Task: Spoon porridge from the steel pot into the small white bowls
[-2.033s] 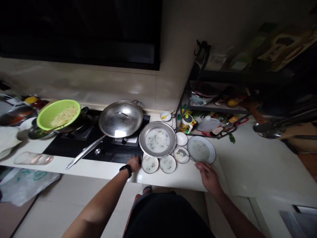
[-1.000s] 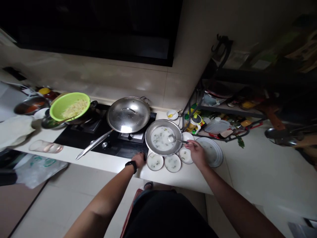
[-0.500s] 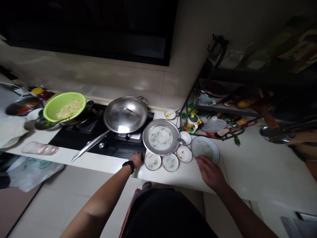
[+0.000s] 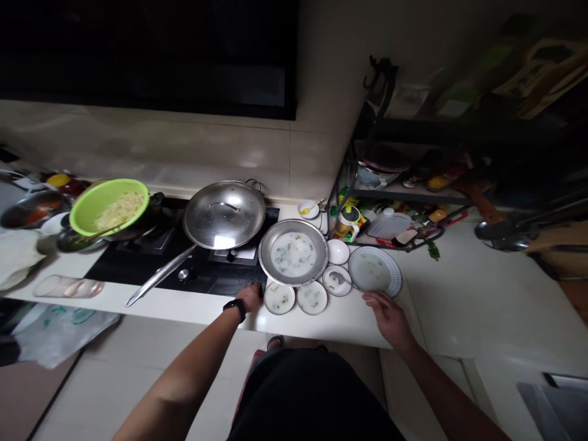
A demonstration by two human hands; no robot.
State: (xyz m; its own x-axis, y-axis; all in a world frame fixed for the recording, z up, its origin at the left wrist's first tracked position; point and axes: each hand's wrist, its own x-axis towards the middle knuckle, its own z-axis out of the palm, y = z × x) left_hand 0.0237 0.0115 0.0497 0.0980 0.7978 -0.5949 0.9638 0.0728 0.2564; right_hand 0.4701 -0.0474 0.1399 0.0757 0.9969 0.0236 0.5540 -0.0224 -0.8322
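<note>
My left hand (image 4: 250,296), with a black watch at the wrist, rests on the front edge of the black cooktop (image 4: 138,269), fingers curled down on its control strip. My right hand (image 4: 386,317) lies on the white counter (image 4: 459,294), just in front of a blue-rimmed plate (image 4: 375,272), fingers loosely spread and holding nothing. A large metal plate of white batter (image 4: 293,252) stands between my hands. Two small saucers (image 4: 279,297) (image 4: 312,297) sit in front of it. A third saucer (image 4: 337,280) holds a spoon.
A lidded steel pan (image 4: 224,215) with a long handle sits on the cooktop. A green bowl of noodles (image 4: 109,207) rests on a pot at left. A small white bowl (image 4: 338,251), a cup with yellow sauce (image 4: 307,209) and a cluttered wire rack (image 4: 390,202) stand at right.
My right hand held the spoon over the metal plate a second ago; the spoon now lies in the third saucer and the hand has drawn back to the counter edge. My left hand stayed put.
</note>
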